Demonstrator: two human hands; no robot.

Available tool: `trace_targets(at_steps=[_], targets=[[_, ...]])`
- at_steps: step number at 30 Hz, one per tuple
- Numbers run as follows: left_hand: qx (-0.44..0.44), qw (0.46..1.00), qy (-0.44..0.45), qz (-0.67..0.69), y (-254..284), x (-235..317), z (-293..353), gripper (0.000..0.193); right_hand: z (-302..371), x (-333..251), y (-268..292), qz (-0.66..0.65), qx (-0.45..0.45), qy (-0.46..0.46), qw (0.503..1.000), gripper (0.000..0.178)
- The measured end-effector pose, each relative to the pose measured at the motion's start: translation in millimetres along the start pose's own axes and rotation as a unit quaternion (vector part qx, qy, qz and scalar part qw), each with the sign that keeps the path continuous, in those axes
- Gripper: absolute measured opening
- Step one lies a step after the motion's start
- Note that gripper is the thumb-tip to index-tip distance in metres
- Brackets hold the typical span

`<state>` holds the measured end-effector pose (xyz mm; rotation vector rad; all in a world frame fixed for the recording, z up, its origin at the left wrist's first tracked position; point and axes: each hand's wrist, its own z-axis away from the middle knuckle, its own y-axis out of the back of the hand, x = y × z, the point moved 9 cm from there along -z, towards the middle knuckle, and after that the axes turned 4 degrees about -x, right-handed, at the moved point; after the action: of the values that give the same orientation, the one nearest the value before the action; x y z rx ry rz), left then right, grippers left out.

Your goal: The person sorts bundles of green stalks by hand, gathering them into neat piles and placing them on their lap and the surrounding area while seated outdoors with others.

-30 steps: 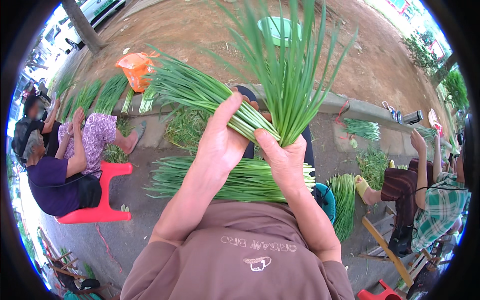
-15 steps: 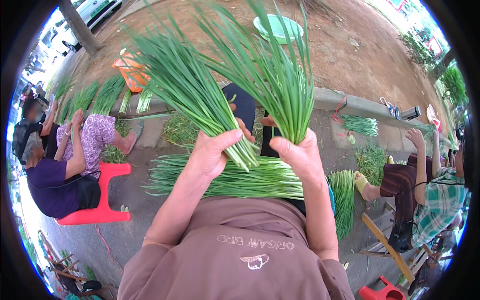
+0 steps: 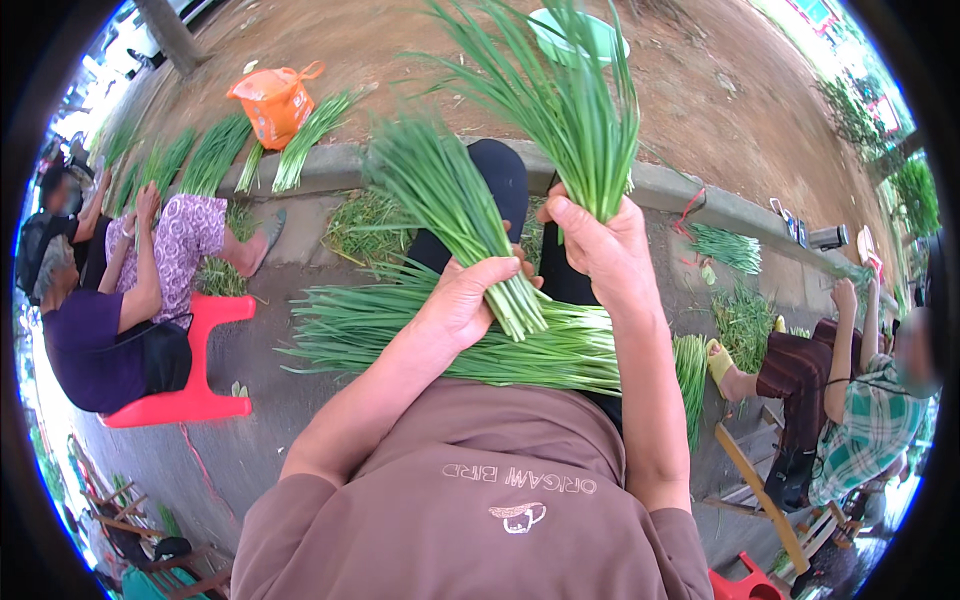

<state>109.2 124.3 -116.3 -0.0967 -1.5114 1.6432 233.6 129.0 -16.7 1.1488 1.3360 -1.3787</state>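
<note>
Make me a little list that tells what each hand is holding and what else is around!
left hand: grips a bunch of long green chive-like stalks, tilted left
right hand: grips a second upright green stalk bunch
lap: flat pile of green stalks
kerb: orange plastic bag
left side: seated person on a red plastic stool

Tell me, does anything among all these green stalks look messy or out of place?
Nothing is damaged. The left hand and right hand each grip a tidy bunch of green stalks. Only loose trimmings lie scattered by the kerb, untidy beside the neat rows.
</note>
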Motion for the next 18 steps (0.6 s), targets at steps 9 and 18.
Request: trace_targets(at_steps=[9,18], targets=[[-0.068,0.990,-0.062,-0.106,-49.9,93.6,-22.8,0.054,6.8,-6.6,20.4,-0.009,0.034,0.001,0.999,0.017],[0.104,0.958,-0.136,-0.231,117.2,240.2,-86.2,0.039,24.8,54.1,38.5,-0.073,0.108,-0.038,0.991,0.016]])
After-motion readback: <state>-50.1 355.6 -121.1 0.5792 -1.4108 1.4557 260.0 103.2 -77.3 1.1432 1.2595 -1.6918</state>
